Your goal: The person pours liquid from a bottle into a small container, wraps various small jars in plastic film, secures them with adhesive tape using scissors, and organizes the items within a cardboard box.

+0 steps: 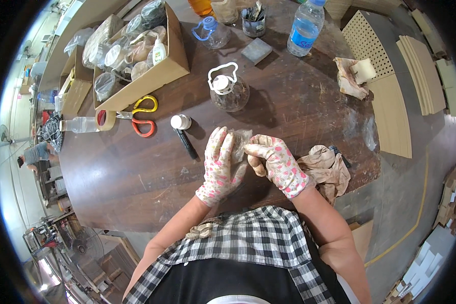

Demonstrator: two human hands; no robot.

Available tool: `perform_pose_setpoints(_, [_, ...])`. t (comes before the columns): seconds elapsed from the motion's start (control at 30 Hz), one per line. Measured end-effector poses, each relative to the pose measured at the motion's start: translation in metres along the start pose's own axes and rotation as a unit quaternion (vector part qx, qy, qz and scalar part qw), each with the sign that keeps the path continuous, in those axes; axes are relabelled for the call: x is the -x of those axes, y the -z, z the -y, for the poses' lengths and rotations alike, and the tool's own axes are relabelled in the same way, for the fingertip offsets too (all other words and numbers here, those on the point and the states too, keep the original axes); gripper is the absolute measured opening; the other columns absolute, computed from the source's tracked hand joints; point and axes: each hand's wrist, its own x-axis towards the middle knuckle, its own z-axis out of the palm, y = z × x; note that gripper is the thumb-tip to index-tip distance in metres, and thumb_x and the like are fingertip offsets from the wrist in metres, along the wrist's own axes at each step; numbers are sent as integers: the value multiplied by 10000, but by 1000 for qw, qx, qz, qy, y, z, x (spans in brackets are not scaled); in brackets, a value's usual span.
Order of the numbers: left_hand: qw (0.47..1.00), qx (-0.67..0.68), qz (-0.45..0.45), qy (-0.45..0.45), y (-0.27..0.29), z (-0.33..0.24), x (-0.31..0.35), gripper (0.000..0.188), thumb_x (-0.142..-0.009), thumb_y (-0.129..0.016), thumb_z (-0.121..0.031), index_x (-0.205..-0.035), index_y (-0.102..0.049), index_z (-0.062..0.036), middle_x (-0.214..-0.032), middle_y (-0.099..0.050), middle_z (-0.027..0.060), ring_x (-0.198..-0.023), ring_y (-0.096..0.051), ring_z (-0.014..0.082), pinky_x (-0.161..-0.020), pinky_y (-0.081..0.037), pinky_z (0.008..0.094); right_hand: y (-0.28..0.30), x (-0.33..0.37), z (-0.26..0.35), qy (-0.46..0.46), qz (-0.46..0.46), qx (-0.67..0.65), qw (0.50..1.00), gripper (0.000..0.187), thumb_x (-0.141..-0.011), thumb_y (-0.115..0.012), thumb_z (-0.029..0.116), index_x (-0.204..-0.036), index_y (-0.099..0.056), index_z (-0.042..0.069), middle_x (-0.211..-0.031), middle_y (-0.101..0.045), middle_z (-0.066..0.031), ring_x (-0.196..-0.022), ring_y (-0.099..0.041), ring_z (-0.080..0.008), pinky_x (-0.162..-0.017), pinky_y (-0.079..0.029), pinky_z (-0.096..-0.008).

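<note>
A small crumpled see-through plastic bag (240,142) sits between my gloved hands, over the near middle of the table. My left hand (220,167), in a white glove with pink spots, is closed on the bag's left side. With thumb and fingertips my right hand (278,163), gloved alike, pinches its right edge. What the bag contains, if anything, I cannot make out. Just beyond stands a round jug (230,95) with a white cap and handle, holding dark stuff. Left of it are a small white-capped bottle (181,121) and a black marker (186,144).
Scissors (143,116), a tape roll (105,120) and a clear bottle (78,125) lie at left, before a filled cardboard box (142,83). A water bottle (306,28) and a grey block (257,51) are at the back. A beige cloth (327,172) lies at the right edge.
</note>
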Motion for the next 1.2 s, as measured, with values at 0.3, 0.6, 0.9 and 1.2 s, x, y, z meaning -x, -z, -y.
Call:
perform_pose_setpoints(0.3, [999, 22, -39, -22, -8, 3, -2, 757, -700, -754, -98, -1360, -387, -40, -1402, -377, 209, -1283, -381, 455, -1030, -360, 517, -3, 5, 4, -26, -25, 35, 999, 87, -876, -642, 143, -901, -622, 62, -654, -591, 10, -491, -535, -61, -398, -377, -189])
perform_pose_setpoints(0.6, [999, -15, -25, -18, -5, 4, -2, 680, -785, -715, -199, -1345, -388, 4, -1381, -371, 240, -1264, -392, 457, -1036, -359, 521, 5, 12, 4, -44, 20, 58, 997, 76, -871, -633, 131, -877, -622, 57, -647, -579, 5, -498, -527, -54, -410, -379, -192])
perform_pose_setpoints(0.9, [999, -4, -20, -24, -8, 7, 2, 666, -769, -721, -157, -1338, -405, -15, -1368, -391, 228, -1255, -405, 450, -1022, -375, 515, 3, 9, -6, 7, -75, 49, 996, 139, -890, -613, 93, -1012, -614, 28, -675, -588, 10, -520, -523, -44, -438, -402, -190])
perform_pose_setpoints(1.2, [999, -26, -23, -32, -9, 3, 1, 688, -739, -746, -147, -1327, -415, -15, -1366, -397, 217, -1246, -418, 446, -1011, -386, 514, 6, 8, -6, -14, -26, 26, 999, 41, -890, -617, 99, -892, -603, 61, -645, -570, 13, -484, -492, -45, -410, -354, -189])
